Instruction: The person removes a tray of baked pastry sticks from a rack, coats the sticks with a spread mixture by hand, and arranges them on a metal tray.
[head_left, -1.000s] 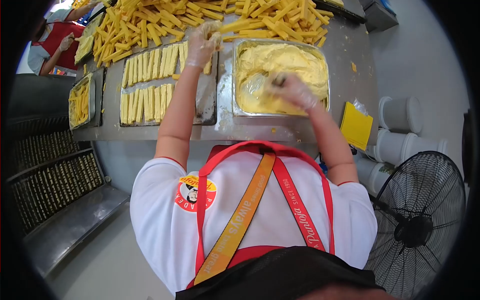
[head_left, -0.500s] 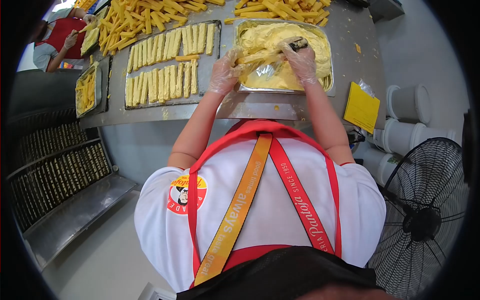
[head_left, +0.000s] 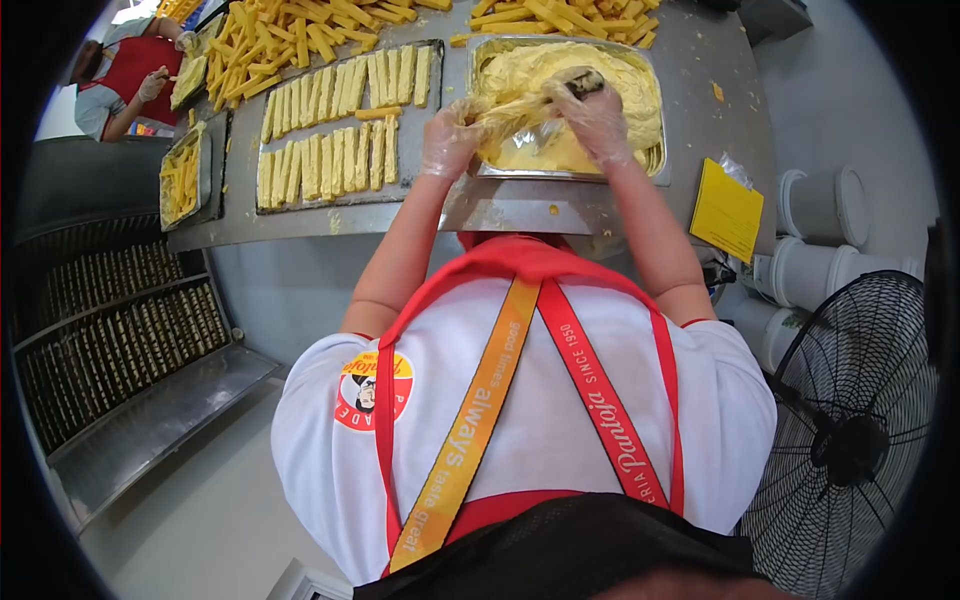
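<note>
My left hand (head_left: 450, 142), in a clear plastic glove, is closed on a yellow cake stick (head_left: 492, 122) at the left rim of a metal pan (head_left: 664, 172). Yellow cream (head_left: 630, 95) fills much of the pan, and bare metal shows near its front. Over the cream, my gloved right hand (head_left: 598, 128) is closed around the dark, cream-smeared handle of a spreading knife (head_left: 584, 84). Its blade is blurred beside the stick. Left of the pan, a tray (head_left: 415, 165) bears two rows of cream-coated sticks (head_left: 330, 165), with one plainer stick (head_left: 377, 113) between the rows.
Piles of bare yellow sticks (head_left: 290, 40) lie at the back of the table. A smaller pan of sticks (head_left: 181, 185) stands at the left edge. Yellow paper (head_left: 726, 212) lies at the right. Also around are a floor fan (head_left: 850, 445), white buckets (head_left: 825, 205) and a co-worker (head_left: 135, 75).
My right hand has shifted slightly left and turned the spreading knife over the cream. My left hand keeps its hold on the cake stick. The whole view has moved a little.
</note>
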